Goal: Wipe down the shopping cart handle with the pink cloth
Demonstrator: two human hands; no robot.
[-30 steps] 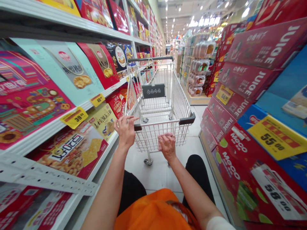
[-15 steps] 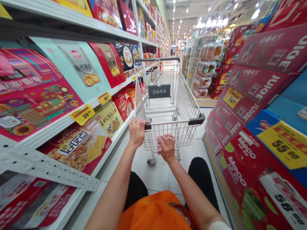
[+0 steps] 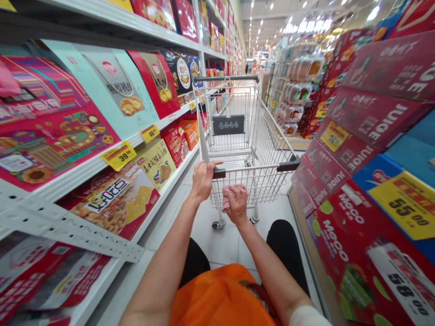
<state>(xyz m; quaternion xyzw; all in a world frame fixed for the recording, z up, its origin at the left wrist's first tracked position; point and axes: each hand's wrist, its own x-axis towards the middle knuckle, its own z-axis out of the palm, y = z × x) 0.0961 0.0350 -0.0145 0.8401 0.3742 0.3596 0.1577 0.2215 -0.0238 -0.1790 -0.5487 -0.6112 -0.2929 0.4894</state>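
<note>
A wire shopping cart (image 3: pixel 251 181) with dark corner pieces stands on the white floor in front of me. My left hand (image 3: pixel 203 181) is at its near left corner, fingers pressed round the corner end of the rim, with the index finger stretched along the top. My right hand (image 3: pixel 237 203) is closed on a crumpled pink cloth (image 3: pixel 225 199), just in front of the near wire panel. A dark sign plate (image 3: pixel 228 125) hangs at the cart's far end. No goods show inside the basket.
Shelves (image 3: pixel 170 118) of boxed snacks with yellow price tags run along the left. Stacked red drink cartons (image 3: pixel 343 222) line the right side. Packs of bottles (image 3: pixel 295 93) stand farther along the aisle. My black-clad knees (image 3: pixel 285 244) are below the cart.
The cart has shifted slightly to the right and turned a little, and my left hand has moved right and up with its corner. My left index finger is straighter. The right hand keeps the cloth.
</note>
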